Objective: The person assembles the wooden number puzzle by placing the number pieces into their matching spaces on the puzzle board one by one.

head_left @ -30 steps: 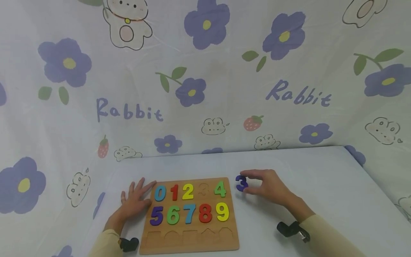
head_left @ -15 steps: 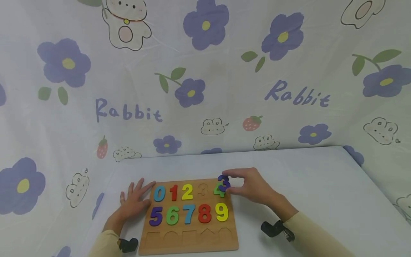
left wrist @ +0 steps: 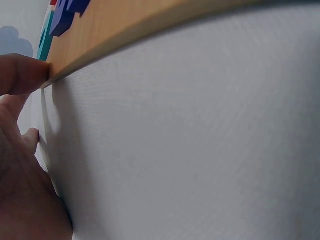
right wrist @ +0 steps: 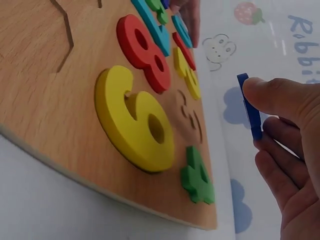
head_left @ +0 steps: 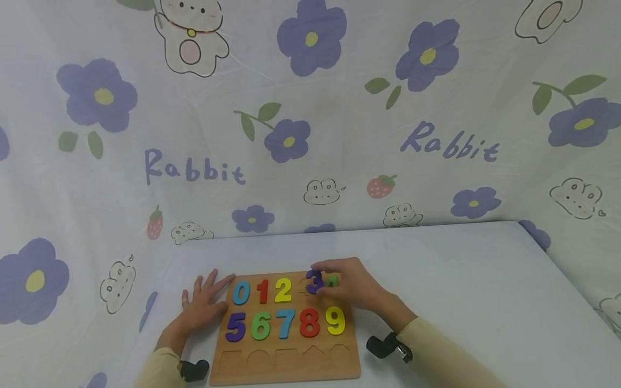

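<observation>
A purple number 3 piece [head_left: 314, 282] is pinched between the thumb and fingers of my right hand [head_left: 354, 283]. In the right wrist view the piece [right wrist: 251, 107] shows edge-on, held above the wooden number board [right wrist: 45, 100]. Beneath it lies the 3-shaped recess [right wrist: 190, 117], partly covered in the head view. The green 4 [right wrist: 197, 176] is partly behind my right fingers in the head view. My left hand [head_left: 201, 304] lies with spread fingers at the board's left edge, its thumb and forefinger touching the wood [left wrist: 115, 30].
Colourful numbers sit in the board, among them a blue 0 [head_left: 241, 293], a yellow 9 [head_left: 336, 321] and a red 8 [head_left: 309, 322]. Shape recesses [head_left: 286, 355] run along the near side. A white table [head_left: 466, 291] meets a patterned curtain [head_left: 339, 113] behind.
My right hand has moved left with the purple 3, from beside the board, past the green 4, to over the 3-shaped recess. The left hand has stayed in place.
</observation>
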`<state>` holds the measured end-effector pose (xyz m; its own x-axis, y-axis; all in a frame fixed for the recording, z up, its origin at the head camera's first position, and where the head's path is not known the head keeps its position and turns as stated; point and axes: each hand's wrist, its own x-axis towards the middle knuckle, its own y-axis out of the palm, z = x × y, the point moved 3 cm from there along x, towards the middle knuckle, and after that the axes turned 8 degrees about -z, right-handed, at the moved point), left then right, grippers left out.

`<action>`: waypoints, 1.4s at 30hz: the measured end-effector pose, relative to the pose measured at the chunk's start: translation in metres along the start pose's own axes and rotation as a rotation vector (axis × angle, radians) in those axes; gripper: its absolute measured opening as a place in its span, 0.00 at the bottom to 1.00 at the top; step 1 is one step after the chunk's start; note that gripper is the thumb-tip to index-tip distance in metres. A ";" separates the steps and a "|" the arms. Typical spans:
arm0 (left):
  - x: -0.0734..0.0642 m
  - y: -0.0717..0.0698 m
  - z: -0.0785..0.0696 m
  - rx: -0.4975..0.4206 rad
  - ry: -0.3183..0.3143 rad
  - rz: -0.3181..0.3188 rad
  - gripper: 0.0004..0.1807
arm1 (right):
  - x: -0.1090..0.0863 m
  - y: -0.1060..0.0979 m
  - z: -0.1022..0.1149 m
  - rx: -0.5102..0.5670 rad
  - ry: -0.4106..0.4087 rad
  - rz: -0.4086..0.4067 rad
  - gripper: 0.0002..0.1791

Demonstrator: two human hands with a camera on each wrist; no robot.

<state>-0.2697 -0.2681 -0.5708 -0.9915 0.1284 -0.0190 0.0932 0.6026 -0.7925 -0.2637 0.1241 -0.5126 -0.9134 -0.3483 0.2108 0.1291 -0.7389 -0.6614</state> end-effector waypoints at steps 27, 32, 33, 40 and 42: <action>-0.003 -0.004 -0.013 0.015 -0.035 0.017 0.41 | 0.010 0.047 -0.008 -0.098 0.069 0.033 0.28; -0.002 -0.004 -0.012 0.019 -0.029 0.017 0.41 | 0.009 0.048 -0.006 -0.137 0.077 0.032 0.29; -0.002 -0.004 -0.011 0.021 -0.032 0.022 0.41 | 0.009 0.048 -0.006 -0.144 0.078 0.032 0.30; 0.000 -0.005 -0.013 0.060 -0.061 0.060 0.41 | 0.008 0.048 -0.003 -0.170 0.070 0.043 0.30; 0.000 -0.005 -0.013 0.056 -0.065 0.063 0.42 | 0.006 0.045 -0.003 -0.171 0.059 0.035 0.30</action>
<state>-0.2686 -0.2608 -0.5588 -0.9877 0.1127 -0.1080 0.1526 0.5499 -0.8212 -0.2650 0.0901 -0.5436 -0.9311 -0.3341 0.1465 0.0982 -0.6163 -0.7813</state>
